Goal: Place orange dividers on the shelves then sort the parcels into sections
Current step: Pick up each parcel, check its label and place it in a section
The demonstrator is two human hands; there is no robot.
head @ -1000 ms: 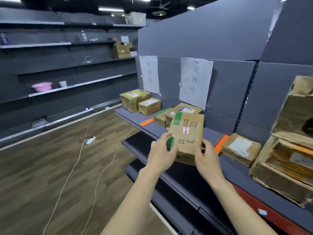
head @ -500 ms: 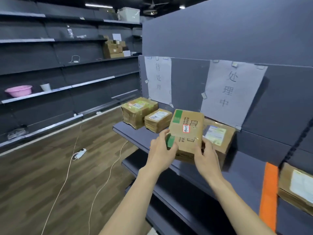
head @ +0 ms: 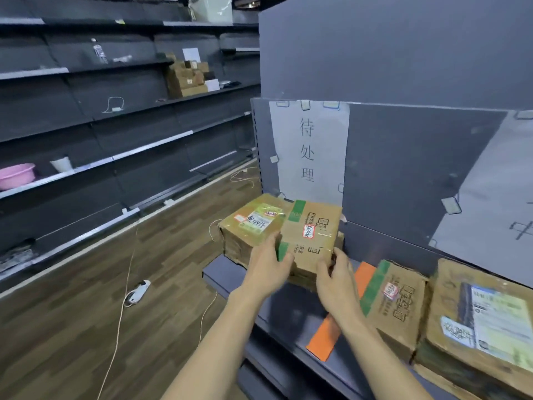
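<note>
Only the head view here. Both hands are on one parcel [head: 311,241]: the left hand [head: 266,268] grasps its near-left corner by the green tape, the right hand [head: 336,280] curls round its near-right edge, so each grip is closed on the box. It's held flat over the left end of the shelf [head: 291,301], right against a taped box [head: 251,229] already sitting there, under the paper sign [head: 310,151]. Whether it's touching down yet I can't tell. My guess is it's going into this left section, hence the two-handed hold to slide it in square. An orange divider [head: 343,321] lies across the shelf just right of it, fencing off two more parcels [head: 450,313] on the other side.
</note>
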